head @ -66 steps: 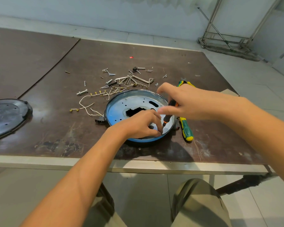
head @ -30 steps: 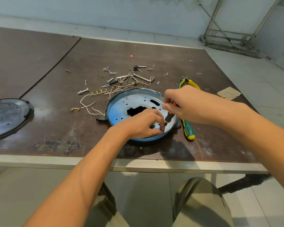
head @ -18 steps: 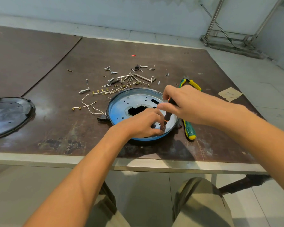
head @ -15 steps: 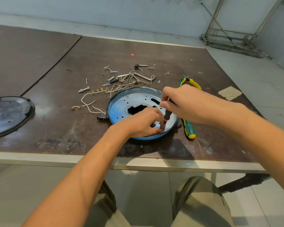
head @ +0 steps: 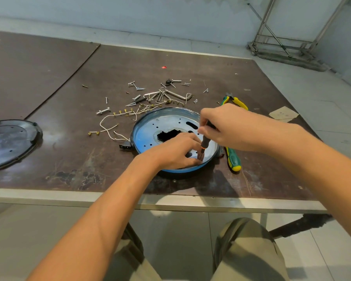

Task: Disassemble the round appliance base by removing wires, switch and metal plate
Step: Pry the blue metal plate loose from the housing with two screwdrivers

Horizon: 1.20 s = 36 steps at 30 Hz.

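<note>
Leaning over the scuffed brown table [head: 170, 63], tiled floor [head: 322, 94] beyond, I rest my left hand [head: 176, 151] in the round appliance base [head: 162, 126] lying mid-table, near its 5 o'clock rim, fingers curled by the screwdriver [head: 205, 141] tip, whether pinching it I cannot tell, while my right hand [head: 229, 126] grips its handle from above.

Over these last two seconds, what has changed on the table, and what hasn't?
The right hand shifted its fingers round the screwdriver handle, its tip staying in the round base. The left hand stayed curled beside that tip. The pliers, wires and screws lie unmoved.
</note>
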Each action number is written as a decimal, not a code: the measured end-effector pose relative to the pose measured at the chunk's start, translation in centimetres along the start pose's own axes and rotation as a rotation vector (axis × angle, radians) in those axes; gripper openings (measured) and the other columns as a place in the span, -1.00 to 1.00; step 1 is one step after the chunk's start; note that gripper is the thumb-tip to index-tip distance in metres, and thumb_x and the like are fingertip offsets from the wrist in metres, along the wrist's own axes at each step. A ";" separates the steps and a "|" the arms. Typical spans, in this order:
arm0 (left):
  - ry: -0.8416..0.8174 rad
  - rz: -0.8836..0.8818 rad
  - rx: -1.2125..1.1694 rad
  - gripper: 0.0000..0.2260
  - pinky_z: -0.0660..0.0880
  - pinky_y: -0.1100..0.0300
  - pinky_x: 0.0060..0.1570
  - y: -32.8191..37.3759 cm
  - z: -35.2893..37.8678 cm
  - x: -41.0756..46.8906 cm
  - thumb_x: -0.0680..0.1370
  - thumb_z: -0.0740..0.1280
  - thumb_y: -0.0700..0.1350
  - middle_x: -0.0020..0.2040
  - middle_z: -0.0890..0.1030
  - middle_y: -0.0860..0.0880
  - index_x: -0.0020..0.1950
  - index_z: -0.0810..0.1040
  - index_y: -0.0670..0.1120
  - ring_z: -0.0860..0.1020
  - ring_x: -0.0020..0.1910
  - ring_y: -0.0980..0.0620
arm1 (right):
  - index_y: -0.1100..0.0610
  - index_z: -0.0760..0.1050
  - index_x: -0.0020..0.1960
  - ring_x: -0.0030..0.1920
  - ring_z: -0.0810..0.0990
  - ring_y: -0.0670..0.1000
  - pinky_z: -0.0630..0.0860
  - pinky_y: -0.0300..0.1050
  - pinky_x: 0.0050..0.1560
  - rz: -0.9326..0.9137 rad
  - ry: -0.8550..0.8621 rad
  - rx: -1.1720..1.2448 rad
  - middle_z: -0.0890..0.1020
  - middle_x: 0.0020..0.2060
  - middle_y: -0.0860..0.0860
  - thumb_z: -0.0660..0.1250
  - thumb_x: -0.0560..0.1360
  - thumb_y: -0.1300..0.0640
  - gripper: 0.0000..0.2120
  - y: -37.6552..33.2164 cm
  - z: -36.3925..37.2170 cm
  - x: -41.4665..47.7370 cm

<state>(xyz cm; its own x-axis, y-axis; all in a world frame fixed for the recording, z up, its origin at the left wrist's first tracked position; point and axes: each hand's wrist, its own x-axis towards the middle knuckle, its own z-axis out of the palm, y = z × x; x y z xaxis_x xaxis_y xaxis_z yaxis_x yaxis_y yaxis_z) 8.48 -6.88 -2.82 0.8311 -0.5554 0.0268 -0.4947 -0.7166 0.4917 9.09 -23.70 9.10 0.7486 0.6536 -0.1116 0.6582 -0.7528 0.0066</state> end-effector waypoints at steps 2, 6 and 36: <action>-0.003 0.011 -0.007 -0.96 0.46 -0.02 0.23 -0.1 0.0 0.0 0.57 0.40 0.02 0.14 0.43 0.12 -0.01 0.57 0.13 0.40 0.17 0.06 | -0.02 0.49 0.12 -0.01 0.49 0.00 0.49 0.01 0.06 -0.083 -0.077 0.050 0.52 0.03 -0.01 0.22 0.67 0.12 -0.90 0.4 -0.4 -0.3; 0.021 -0.025 -0.027 -0.78 0.47 -0.01 0.25 -0.2 0.1 0.0 0.57 0.41 0.03 0.23 0.47 0.05 0.16 0.61 -0.03 0.42 0.20 0.04 | -0.03 0.42 0.24 -0.09 0.51 -0.05 0.38 -0.14 -0.10 -0.127 -0.061 0.161 0.52 -0.04 -0.08 0.28 0.66 -0.07 -0.79 0.4 -0.1 -0.6; 0.008 -0.069 -0.031 -0.75 0.52 0.01 0.19 -0.5 0.4 0.1 0.56 0.40 0.06 0.26 0.48 0.01 0.18 0.60 -0.03 0.48 0.15 0.03 | 0.01 0.25 0.46 -0.08 0.54 -0.01 0.49 0.00 -0.05 -0.040 -0.001 0.204 0.54 -0.09 -0.12 0.22 0.66 -0.20 -0.52 0.5 0.9 -0.3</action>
<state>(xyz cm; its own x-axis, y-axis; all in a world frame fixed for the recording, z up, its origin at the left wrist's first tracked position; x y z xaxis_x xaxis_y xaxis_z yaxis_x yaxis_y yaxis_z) 8.71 -6.76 -3.40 0.8652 -0.5015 -0.0009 -0.4282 -0.7397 0.5191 9.09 -24.31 8.24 0.7218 0.6835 -0.1089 0.6579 -0.7264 -0.1988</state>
